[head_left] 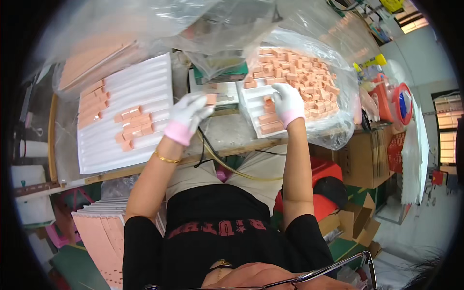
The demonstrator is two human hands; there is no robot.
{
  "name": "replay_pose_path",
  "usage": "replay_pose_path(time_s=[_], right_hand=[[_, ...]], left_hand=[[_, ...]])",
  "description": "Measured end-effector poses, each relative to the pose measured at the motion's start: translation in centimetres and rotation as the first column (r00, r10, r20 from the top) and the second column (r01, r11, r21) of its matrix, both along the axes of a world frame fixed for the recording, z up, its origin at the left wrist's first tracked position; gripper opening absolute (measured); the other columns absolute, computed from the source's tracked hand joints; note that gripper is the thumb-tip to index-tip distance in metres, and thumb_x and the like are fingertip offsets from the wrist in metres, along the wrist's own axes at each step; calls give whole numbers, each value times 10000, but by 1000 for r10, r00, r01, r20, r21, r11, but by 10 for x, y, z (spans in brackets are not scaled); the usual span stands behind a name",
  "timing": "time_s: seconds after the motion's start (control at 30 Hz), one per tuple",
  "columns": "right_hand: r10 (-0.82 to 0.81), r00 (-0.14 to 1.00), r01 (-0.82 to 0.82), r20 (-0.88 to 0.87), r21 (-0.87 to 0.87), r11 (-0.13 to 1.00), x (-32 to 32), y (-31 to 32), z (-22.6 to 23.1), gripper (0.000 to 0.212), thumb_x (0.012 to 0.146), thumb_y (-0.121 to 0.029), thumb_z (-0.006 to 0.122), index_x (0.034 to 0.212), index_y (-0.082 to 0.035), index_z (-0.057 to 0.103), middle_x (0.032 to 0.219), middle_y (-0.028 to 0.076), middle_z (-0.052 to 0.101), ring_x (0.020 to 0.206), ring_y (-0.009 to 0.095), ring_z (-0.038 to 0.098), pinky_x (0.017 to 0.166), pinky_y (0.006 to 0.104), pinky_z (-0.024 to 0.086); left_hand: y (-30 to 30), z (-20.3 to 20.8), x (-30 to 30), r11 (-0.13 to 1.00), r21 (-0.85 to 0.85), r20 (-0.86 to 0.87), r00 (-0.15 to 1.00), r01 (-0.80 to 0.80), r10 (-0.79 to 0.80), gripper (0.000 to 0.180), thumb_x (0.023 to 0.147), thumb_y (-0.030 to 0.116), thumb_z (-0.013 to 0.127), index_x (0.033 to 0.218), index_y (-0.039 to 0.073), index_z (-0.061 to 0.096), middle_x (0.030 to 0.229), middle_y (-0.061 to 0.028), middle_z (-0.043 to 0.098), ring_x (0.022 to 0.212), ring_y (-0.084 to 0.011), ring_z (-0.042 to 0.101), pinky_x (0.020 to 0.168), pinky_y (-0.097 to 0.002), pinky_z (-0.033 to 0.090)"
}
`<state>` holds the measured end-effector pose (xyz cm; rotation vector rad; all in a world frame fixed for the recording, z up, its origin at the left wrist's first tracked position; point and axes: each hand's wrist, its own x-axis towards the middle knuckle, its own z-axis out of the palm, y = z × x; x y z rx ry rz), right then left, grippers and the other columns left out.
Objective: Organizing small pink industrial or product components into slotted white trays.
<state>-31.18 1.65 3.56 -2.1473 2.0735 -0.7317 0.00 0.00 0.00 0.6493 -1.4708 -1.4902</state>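
Observation:
Both my hands wear white gloves with pink cuffs. My left hand (187, 115) holds a small orange-pink block (210, 99) at its fingertips, between the two trays. A white ribbed tray (145, 82) lies at the left with several such blocks in its grooves (133, 126). My right hand (286, 102) rests on a second white tray (251, 104) inside a clear plastic bag (333, 130), pinching a block (267, 101) there. A heap of the same blocks (304, 79) fills the bag behind that hand.
Crumpled clear plastic sheeting (203, 24) hangs over the back of the wooden bench (145, 166). A black cable (212, 150) loops over the bench edge. Stacked pink perforated sheets (99, 237) stand at lower left; cardboard boxes (367, 164) and a red bin (324, 174) at right.

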Motion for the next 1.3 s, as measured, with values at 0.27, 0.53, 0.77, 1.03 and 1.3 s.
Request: replay_pose_path(time_s=[0.27,0.53,0.77,1.03,1.3], right_hand=[[28,999,-22,-22,234,972,18,4,9,282,739,-313,627,841,-50,623,869,165,625,836,338,594,764,430,471],[369,767,-333,525,-167,928,94,28,42,297,789,-29,580,1086,-32,595,853,111,599,780,230,589,714,289,479],[589,751,-563,300,-178,807,91,29,45,404,792,29,566,1190,-32,537,1057,161,593,941,282,583,819,347,461],[521,678,-573,519,-71,817,103,29,31,473,809,-3,591,1271,-20,492,1159,146,586,990,245,597,859,297,463],[333,720,-337,609,-112,935,122,23,7,409,706,-237,746,1027,-7,640,1176,225,523,1126,334,494,971,385,373]], left_hand=[[18,35,-19,788,616,-178,973,-8,149,381,929,208,540,1250,18,466,1131,-71,577,903,-181,593,709,-242,484],[19,36,-30,778,627,-180,977,23,116,405,923,202,553,1258,-9,470,1128,-90,583,854,-146,601,707,-231,494],[21,33,-15,818,567,-148,989,101,-20,404,898,205,593,1232,-9,513,1043,-63,610,823,-118,608,679,-211,501],[28,32,-3,827,557,-17,997,75,-79,423,917,186,564,1261,-37,462,1096,-77,589,807,-100,597,673,-197,489],[36,48,-3,918,393,153,988,-63,2,497,894,231,591,1299,-12,436,1083,-92,586,831,-133,581,675,-249,479]])
